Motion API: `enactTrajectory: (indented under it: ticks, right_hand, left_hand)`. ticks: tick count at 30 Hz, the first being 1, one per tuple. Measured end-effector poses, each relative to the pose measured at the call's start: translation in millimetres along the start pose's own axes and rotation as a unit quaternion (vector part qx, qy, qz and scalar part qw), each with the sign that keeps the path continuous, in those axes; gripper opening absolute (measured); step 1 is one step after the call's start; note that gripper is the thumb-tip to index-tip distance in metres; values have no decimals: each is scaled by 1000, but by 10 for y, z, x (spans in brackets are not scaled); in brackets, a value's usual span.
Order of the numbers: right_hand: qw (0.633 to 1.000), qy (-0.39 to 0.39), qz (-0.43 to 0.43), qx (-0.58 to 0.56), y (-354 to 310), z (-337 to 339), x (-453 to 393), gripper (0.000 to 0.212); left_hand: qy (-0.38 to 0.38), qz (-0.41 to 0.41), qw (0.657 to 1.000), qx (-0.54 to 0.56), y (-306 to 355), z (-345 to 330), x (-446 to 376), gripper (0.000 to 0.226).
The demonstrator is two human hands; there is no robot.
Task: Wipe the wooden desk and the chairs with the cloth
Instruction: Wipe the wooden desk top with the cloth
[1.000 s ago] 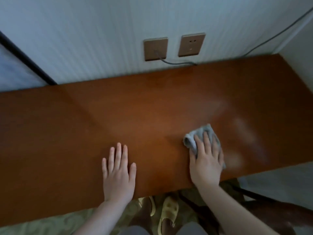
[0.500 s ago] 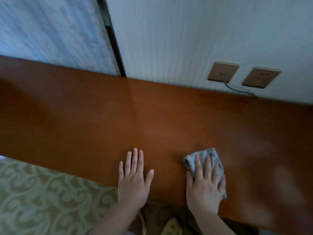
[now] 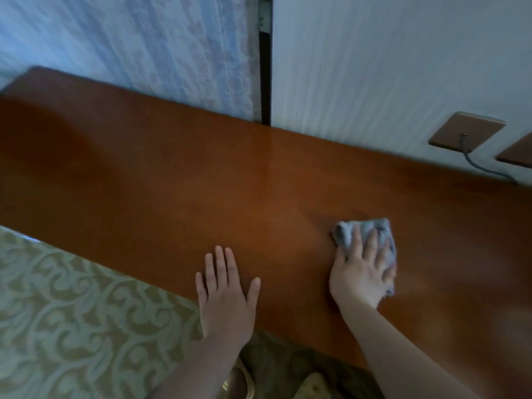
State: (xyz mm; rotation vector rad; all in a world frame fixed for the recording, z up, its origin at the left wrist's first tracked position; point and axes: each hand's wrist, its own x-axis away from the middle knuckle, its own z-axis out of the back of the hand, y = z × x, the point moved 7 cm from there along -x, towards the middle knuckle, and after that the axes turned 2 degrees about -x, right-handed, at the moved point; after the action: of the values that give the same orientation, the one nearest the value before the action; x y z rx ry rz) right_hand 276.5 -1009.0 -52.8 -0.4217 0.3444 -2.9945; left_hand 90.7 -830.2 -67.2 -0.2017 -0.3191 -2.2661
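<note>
Your wooden desk [image 3: 178, 180] runs from far left to near right against the wall. Near its front edge your left hand [image 3: 224, 295] rests flat on the bare wood. To the right, your right hand [image 3: 361, 272] presses a crumpled grey cloth [image 3: 364, 228] onto the top.

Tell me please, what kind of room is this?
Probably a hotel room or bedroom: a long wooden desk fixed along the wall, patterned carpet, wall sockets above the desk, and a patterned curtain.
</note>
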Motion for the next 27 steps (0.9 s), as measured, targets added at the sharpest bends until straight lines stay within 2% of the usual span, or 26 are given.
enactTrajectory:
  ticks: [3, 5, 6, 8, 9, 10, 11, 12, 13, 14, 15, 16, 17, 18, 19, 21, 23, 24, 25, 27]
  right_hand:
    - [990, -46, 128, -29, -998, -181, -250, 56]
    - [969, -81, 234, 12, -1509, -336, -190, 55]
    - [945, -101, 307, 47, -1668, -429, -7, 55]
    - [869, -131, 466, 105, -1711, -574, 511, 55]
    - [834, -146, 520, 112, -1600, -602, 668, 56]
    - [815, -153, 547, 115, -1429, -613, 696, 56]
    - [822, -141, 541, 110, -1248, -585, 608, 56]
    - [855, -97, 500, 98, -1076, -516, 435, 56]
    - [905, -40, 417, 72, -958, -421, 243, 55]
    - [954, 3, 297, 46, -874, -333, 75, 54]
    - [984, 30, 174, 16, -882, -303, -26, 53]
    - [996, 40, 81, -10, -1003, -331, -26, 54]
    - [998, 30, 45, -23, -1211, -388, 33, 55]
    - [997, -5, 72, -16, -1496, -486, 135, 56]
    - [986, -43, 161, 5, -1795, -601, 305, 55]
    - [915, -96, 389, 48, -2099, -752, 725, 53]
    - [854, -85, 506, 87, -1858, -765, 872, 51]
    - [849, -74, 515, 93, -1682, -721, 811, 51]
    - [862, -56, 495, 91, -1528, -659, 676, 52]
    - [929, -9, 364, 65, -1356, -502, 268, 52]
  left_hand:
    - [22, -3, 1000, 14, 30, 34, -5, 79]
    - [18, -1, 999, 30, -9, 50, -18, 79]
    - [15, 7, 999, 45, -73, 68, -32, 79]
    - [39, 32, 996, 72, -286, 104, -84, 78]
    - [49, 34, 997, 58, -401, 100, -120, 77]
    - [52, 31, 998, 36, -499, 98, -159, 78]
    - [35, 18, 999, 23, -548, 79, -198, 78]
    - [20, 2, 1000, 7, -548, 66, -222, 77]
    - [7, -6, 1000, -1, -551, 63, -239, 77]
    - [8, -9, 1000, 2, -547, 65, -243, 77]
    - [7, -7, 1000, 12, -547, 87, -246, 77]
    - [11, -6, 1000, 17, -540, 96, -248, 77]
    - [10, -6, 1000, 17, -520, 109, -244, 78]
    - [15, -8, 1000, 10, -519, 111, -241, 77]
    - [14, -10, 1000, 11, -517, 104, -240, 76]
    - [29, 10, 999, 33, -567, 108, -247, 68]
    - [64, 66, 994, 62, -669, 155, -279, 65]
    - [72, 85, 991, 67, -710, 180, -296, 66]
    - [72, 94, 991, 67, -728, 205, -309, 67]
    - [72, 91, 992, 52, -710, 202, -318, 67]
